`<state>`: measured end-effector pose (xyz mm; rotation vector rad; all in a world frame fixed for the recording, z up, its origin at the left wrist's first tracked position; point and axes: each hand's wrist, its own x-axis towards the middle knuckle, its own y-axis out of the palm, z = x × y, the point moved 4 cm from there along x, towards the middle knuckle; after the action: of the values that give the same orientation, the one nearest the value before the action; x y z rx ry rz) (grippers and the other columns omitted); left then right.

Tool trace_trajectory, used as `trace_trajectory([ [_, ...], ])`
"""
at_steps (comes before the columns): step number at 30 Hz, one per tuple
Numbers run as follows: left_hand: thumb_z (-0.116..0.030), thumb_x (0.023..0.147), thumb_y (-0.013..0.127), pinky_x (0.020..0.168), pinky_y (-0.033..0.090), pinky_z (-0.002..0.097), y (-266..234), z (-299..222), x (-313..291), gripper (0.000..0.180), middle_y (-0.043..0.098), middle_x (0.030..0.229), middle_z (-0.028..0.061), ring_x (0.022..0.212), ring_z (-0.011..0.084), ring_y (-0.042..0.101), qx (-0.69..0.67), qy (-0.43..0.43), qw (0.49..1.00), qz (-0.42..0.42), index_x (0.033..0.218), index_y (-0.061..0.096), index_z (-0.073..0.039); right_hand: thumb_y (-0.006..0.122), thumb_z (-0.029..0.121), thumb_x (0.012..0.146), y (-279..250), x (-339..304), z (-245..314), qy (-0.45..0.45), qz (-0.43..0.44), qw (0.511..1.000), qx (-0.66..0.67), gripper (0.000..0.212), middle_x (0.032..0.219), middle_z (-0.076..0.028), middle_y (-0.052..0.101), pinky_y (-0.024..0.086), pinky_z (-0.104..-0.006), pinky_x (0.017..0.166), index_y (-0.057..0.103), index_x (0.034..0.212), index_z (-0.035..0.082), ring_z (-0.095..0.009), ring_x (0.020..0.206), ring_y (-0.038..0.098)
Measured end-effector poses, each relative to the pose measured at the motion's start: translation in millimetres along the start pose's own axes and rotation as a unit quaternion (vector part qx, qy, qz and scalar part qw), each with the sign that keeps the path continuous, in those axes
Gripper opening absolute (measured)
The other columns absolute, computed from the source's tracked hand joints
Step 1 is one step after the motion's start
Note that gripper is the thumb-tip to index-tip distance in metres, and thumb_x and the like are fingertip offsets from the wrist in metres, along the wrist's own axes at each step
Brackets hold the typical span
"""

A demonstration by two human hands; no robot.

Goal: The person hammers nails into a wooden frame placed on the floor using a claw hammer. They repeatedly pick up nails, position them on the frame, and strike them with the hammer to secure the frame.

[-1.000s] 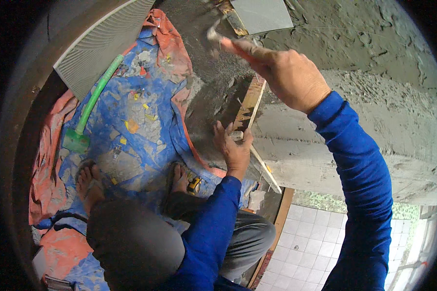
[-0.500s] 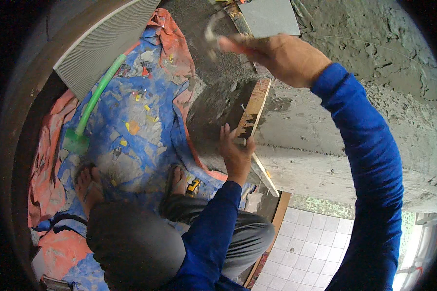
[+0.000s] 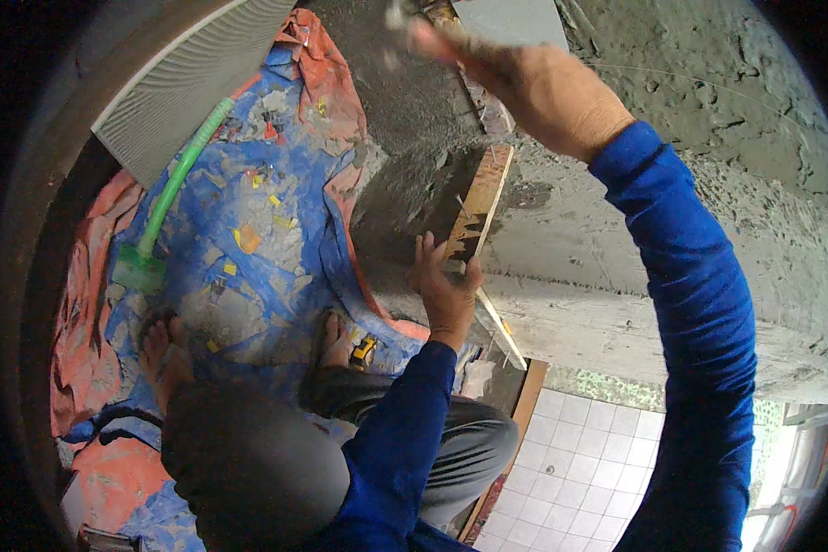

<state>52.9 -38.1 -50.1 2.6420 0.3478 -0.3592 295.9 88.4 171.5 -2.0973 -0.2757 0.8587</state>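
Note:
My right hand point(image 3: 561, 97) is raised at the upper middle, closed round the handle of a hammer point(image 3: 437, 44). The hammer's pale head is smeared by motion at the top edge. Below it, a narrow wooden board point(image 3: 481, 198) stands on edge along the foot of the rough cement wall, with nails sticking out of it. My left hand point(image 3: 446, 299) grips this board near its middle, thumb on the wall side and fingers on the other. The hammer is well apart from the board. Part of the board is hidden behind my left hand.
A blue and red tarp point(image 3: 285, 267) with scraps lies under my feet. On it rests a green block-headed tool point(image 3: 170, 198). A ridged-back tile point(image 3: 189, 87) leans at the upper left. A yellow tape measure point(image 3: 363, 352) lies by my foot; white floor tiles point(image 3: 580, 442) are lower right.
My right hand has shifted slightly, and the hammer has swung up toward the top edge, farther from the board. My left hand stays in place on the board.

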Motion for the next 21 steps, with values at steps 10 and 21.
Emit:
trace_trajectory([
  [10, -0.052, 0.088, 0.077, 0.122, 0.028, 0.0597, -5.6, -8.2, -0.4, 0.069, 0.048, 0.154, 0.0343, 0.15, 0.0507, 0.038, -0.01, 0.011, 0.999, -0.039, 0.127, 0.064, 0.004, 0.052, 0.024, 0.108, 14.8, -6.8, 8.1, 0.028, 0.287, 0.954, -0.083, 0.04, 0.117, -0.02, 0.073, 0.059, -0.0495, 0.089, 0.06, 0.147, 0.027, -0.043, 0.101, 0.072],
  [21, -0.042, 0.087, 0.082, 0.119, 0.032, 0.0589, -2.4, 1.8, -1.8, 0.067, 0.051, 0.151, 0.0327, 0.146, 0.0499, 0.043, 0.012, 0.053, 0.998, -0.028, 0.132, 0.058, 0.002, 0.04, 0.03, 0.114, 24.5, -34.5, 27.9, 0.015, 0.235, 0.963, -0.13, 0.04, 0.093, -0.024, 0.074, 0.061, -0.0517, 0.077, 0.057, 0.149, 0.039, -0.042, 0.085, 0.073],
])
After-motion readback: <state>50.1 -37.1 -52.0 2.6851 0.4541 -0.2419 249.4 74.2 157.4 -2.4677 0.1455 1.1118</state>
